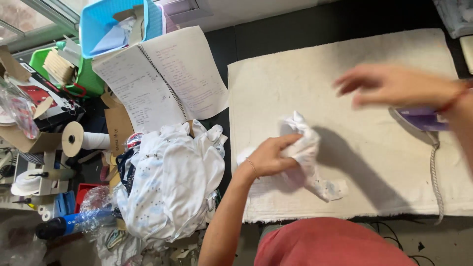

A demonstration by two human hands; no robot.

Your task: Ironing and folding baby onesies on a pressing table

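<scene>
White garment (308, 152), small and crumpled, lies bunched on a cream padded mat (345, 64) that covers most of a dark worktable (221, 49). The left hand (271, 156) grips the cloth near its upper end, fingers curled and pressed together around a fold, while the lower part of the fabric trails toward the mat's near edge. The right hand (389, 84) hangs above the mat, well apart from the garment, blurred by motion; its fingers appear loosely spread and hold nothing. A red thread bracelet (456, 98) circles that wrist. Just beneath the right forearm rests a purple iron (419, 119), its braided cord (434, 167) running down across the mat's right side. To the left of the mat sits a heap of white baby clothes (172, 177) with pale prints, touching an open spiral notebook (162, 79) filled with handwriting. Behind the notebook stands a blue plastic basket (93, 24), with a green one (88, 76) beside it. A roll of white tape (74, 139) and cardboard scraps crowd the far left.
</scene>
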